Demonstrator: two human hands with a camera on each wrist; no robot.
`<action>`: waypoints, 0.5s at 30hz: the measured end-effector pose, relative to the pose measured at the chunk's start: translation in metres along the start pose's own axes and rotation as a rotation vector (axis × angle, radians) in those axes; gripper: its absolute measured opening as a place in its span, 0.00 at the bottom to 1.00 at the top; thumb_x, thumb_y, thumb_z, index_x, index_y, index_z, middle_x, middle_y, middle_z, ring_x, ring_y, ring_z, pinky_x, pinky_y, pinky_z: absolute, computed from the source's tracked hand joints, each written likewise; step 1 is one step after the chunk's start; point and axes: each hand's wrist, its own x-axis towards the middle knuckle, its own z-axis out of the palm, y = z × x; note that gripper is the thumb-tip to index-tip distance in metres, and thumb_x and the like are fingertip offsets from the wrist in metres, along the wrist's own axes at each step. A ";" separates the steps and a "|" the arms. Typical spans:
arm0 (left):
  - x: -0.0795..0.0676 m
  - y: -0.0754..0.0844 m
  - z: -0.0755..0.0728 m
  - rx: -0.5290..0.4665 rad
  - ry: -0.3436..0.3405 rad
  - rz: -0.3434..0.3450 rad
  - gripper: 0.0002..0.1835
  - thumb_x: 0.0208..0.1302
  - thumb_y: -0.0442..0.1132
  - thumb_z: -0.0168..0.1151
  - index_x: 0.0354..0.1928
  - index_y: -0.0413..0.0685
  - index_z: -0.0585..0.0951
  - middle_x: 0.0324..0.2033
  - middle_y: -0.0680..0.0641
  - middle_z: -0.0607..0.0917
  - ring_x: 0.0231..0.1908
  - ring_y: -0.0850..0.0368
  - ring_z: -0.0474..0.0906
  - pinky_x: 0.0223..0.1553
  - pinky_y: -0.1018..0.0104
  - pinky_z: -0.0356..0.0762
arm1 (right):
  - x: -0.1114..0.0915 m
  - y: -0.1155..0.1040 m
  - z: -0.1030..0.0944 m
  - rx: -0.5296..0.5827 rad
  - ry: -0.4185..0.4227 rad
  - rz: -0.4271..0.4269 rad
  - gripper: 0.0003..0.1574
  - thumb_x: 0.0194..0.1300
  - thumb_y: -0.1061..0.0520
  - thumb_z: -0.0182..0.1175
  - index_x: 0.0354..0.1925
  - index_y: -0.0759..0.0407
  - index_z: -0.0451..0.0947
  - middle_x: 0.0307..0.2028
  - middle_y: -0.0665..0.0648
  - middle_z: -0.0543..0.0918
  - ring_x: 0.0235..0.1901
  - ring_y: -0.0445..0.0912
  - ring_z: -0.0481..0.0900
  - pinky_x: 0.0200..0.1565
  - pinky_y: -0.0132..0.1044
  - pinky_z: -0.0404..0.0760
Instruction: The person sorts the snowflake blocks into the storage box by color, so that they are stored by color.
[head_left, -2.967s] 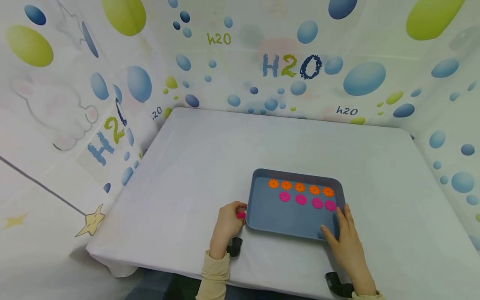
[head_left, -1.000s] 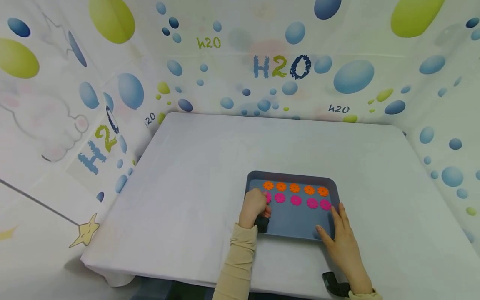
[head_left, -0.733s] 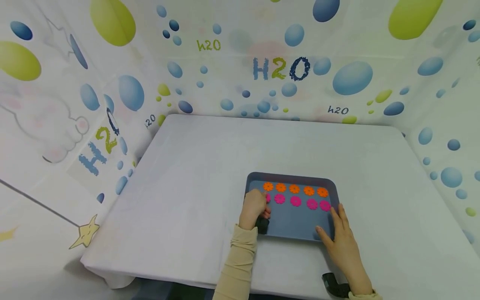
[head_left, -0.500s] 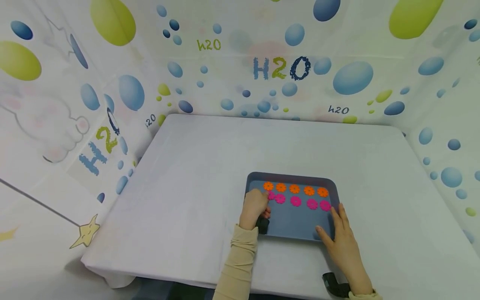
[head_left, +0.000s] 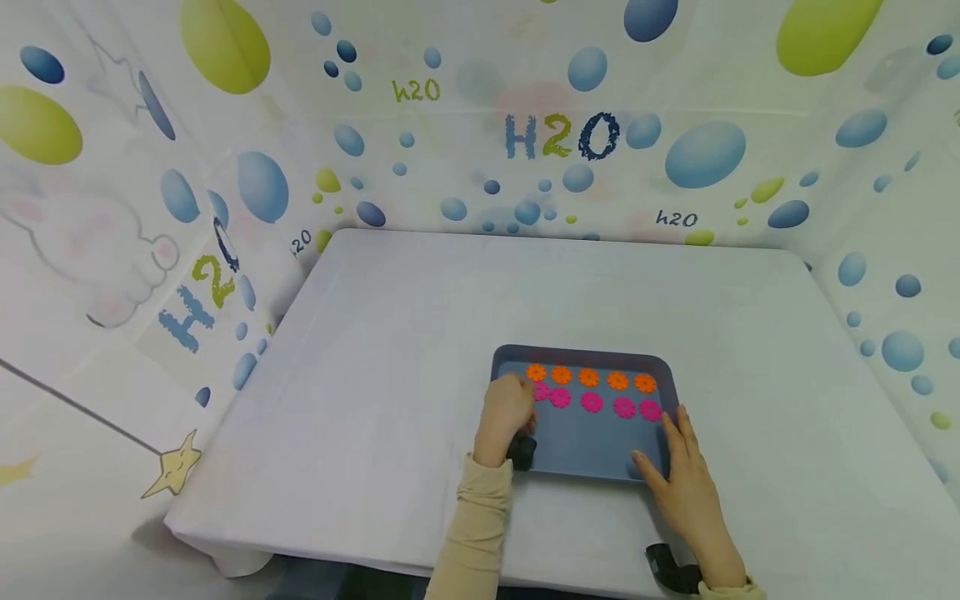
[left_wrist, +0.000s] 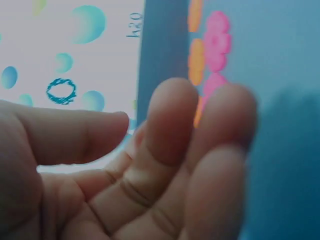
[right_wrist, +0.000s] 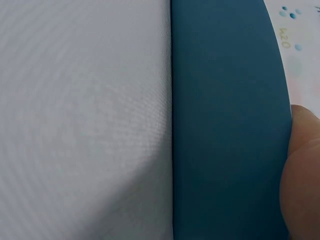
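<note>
A grey-blue tray (head_left: 592,454) lies on the white cloth, holding a row of orange flower-shaped pieces (head_left: 588,377) at the back and pink flower-shaped pieces (head_left: 592,402) in front. My left hand (head_left: 504,417) is over the tray's left end. Its bent fingers are beside the leftmost pink piece (head_left: 541,390), which partly overlaps or touches its neighbour. The left wrist view shows thumb and fingers apart, with nothing visible between them. My right hand (head_left: 687,492) rests at the tray's front right corner, fingers straight along the right side, thumb over the front rim.
White cloth (head_left: 360,400) covers the table on every side of the tray. Patterned curtains (head_left: 450,133) stand behind and at both sides. A black wrist device (head_left: 672,569) is near my right wrist, another (head_left: 522,451) by my left.
My left hand came from left of the tray with a pink piece, placed it at the row's left end and shifted it slightly right. It has since let go. The right hand stayed put.
</note>
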 end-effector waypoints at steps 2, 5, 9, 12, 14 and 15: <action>-0.002 0.001 -0.006 -0.024 0.000 0.044 0.13 0.72 0.37 0.50 0.41 0.33 0.81 0.17 0.47 0.83 0.13 0.59 0.77 0.17 0.72 0.72 | 0.001 0.000 0.000 -0.001 -0.003 0.002 0.50 0.70 0.44 0.56 0.73 0.71 0.47 0.76 0.70 0.41 0.70 0.74 0.50 0.59 0.74 0.58; -0.005 0.002 -0.015 -0.074 0.000 0.108 0.13 0.72 0.38 0.51 0.48 0.34 0.79 0.22 0.46 0.85 0.20 0.54 0.81 0.21 0.72 0.72 | 0.001 0.001 0.000 -0.008 -0.001 0.001 0.49 0.70 0.44 0.56 0.73 0.71 0.47 0.76 0.70 0.41 0.70 0.74 0.50 0.59 0.74 0.58; -0.007 0.003 -0.028 -0.151 0.116 0.237 0.11 0.73 0.38 0.51 0.45 0.40 0.81 0.27 0.45 0.86 0.25 0.52 0.82 0.24 0.72 0.72 | 0.001 0.002 -0.002 -0.017 -0.003 -0.001 0.49 0.70 0.45 0.56 0.73 0.72 0.48 0.75 0.71 0.41 0.70 0.74 0.50 0.60 0.74 0.59; -0.007 0.001 -0.035 -0.140 0.353 0.406 0.09 0.72 0.35 0.53 0.44 0.42 0.82 0.32 0.45 0.86 0.31 0.52 0.81 0.29 0.67 0.77 | 0.002 0.003 -0.003 -0.019 -0.014 0.002 0.49 0.71 0.45 0.55 0.73 0.72 0.47 0.75 0.71 0.41 0.70 0.74 0.50 0.60 0.74 0.58; -0.007 -0.003 -0.039 -0.081 0.519 0.510 0.08 0.71 0.35 0.54 0.45 0.42 0.81 0.37 0.44 0.86 0.36 0.49 0.80 0.35 0.62 0.79 | 0.003 0.003 -0.003 -0.014 -0.019 0.003 0.49 0.71 0.45 0.55 0.73 0.71 0.47 0.75 0.71 0.40 0.70 0.73 0.49 0.60 0.74 0.58; -0.007 -0.005 -0.042 -0.038 0.587 0.553 0.09 0.70 0.35 0.54 0.46 0.41 0.81 0.39 0.42 0.85 0.41 0.48 0.80 0.42 0.59 0.79 | 0.003 0.004 -0.003 -0.011 -0.021 0.001 0.49 0.71 0.45 0.55 0.73 0.72 0.46 0.76 0.71 0.40 0.70 0.73 0.49 0.60 0.74 0.58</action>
